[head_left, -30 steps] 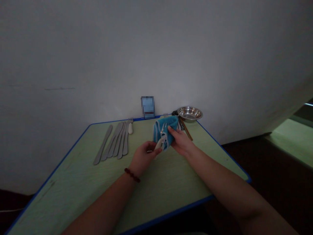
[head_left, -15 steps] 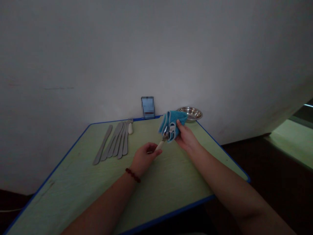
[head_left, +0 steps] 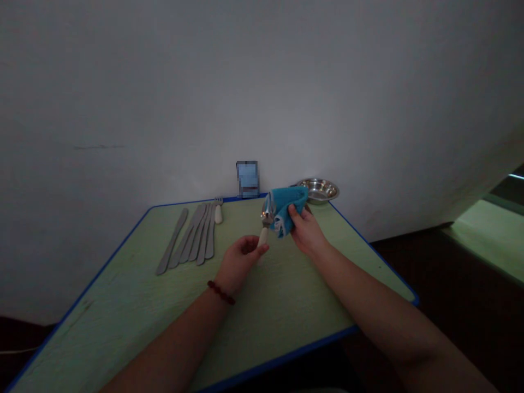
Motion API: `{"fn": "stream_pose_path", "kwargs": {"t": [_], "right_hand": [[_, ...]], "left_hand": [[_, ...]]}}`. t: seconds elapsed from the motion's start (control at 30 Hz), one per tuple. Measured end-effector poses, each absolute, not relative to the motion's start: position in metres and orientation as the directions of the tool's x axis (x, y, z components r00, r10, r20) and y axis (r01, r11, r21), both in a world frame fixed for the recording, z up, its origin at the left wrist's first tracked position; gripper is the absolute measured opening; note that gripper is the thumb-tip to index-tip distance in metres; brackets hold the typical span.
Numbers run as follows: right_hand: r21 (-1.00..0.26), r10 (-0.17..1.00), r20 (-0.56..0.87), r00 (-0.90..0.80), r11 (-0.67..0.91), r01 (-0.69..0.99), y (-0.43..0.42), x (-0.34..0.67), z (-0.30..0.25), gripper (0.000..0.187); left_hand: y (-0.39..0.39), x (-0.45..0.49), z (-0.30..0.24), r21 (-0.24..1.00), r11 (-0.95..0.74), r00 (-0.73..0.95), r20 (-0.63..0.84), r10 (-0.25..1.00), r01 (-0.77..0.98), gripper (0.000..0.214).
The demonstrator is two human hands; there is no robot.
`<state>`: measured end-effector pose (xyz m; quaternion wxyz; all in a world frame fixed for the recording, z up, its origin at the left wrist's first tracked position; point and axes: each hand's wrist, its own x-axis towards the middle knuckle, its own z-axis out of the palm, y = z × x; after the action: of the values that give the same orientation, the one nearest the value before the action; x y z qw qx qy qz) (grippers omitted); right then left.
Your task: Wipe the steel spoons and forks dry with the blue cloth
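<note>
A white wall rises behind a green surface with a blue edge. Along the surface's far edge stand a pixelated card, blurred too heavily to read, and, at the far right corner, a shallow steel bowl. Left of centre lies a row of grey table knives, their long axes running away from the person, with a white-handled fork just beyond them. Above the surface, the left hand, wearing a dark red bead bracelet, has a closed grip on a cream-handled utensil. The utensil stands nearly upright, leaning slightly right, with its handle down in the left hand and its metal head up against the cloth. The right hand has a firm, narrow grip on a blue towel, which is bunched beside and partly around the head, so fork or spoon cannot be told.
</note>
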<state>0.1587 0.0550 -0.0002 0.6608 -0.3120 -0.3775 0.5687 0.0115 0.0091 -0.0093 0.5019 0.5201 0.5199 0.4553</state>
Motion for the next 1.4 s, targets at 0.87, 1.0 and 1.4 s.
{"fn": "stream_pose_path", "kwargs": {"t": [0.87,1.0,1.4], "right_hand": [[-0.868,0.984,0.029,-0.175,-0.062,-0.493,0.039,0.142,-0.010,0.026],[-0.879,0.980,0.043,-0.192,-0.055,-0.474,0.038,0.141,-0.011,0.026],[-0.888,0.984,0.013,-0.179,-0.071,-0.455,0.036,0.139,-0.011,0.026]], "left_hand": [[0.010,0.015,-0.011,0.998,0.044,0.075,-0.040,0.996,-0.044,0.020],[0.011,0.014,-0.014,0.998,0.044,0.073,-0.041,0.996,-0.039,0.020],[0.011,0.012,-0.015,0.997,0.046,0.078,-0.051,0.996,0.061,0.024]]}}
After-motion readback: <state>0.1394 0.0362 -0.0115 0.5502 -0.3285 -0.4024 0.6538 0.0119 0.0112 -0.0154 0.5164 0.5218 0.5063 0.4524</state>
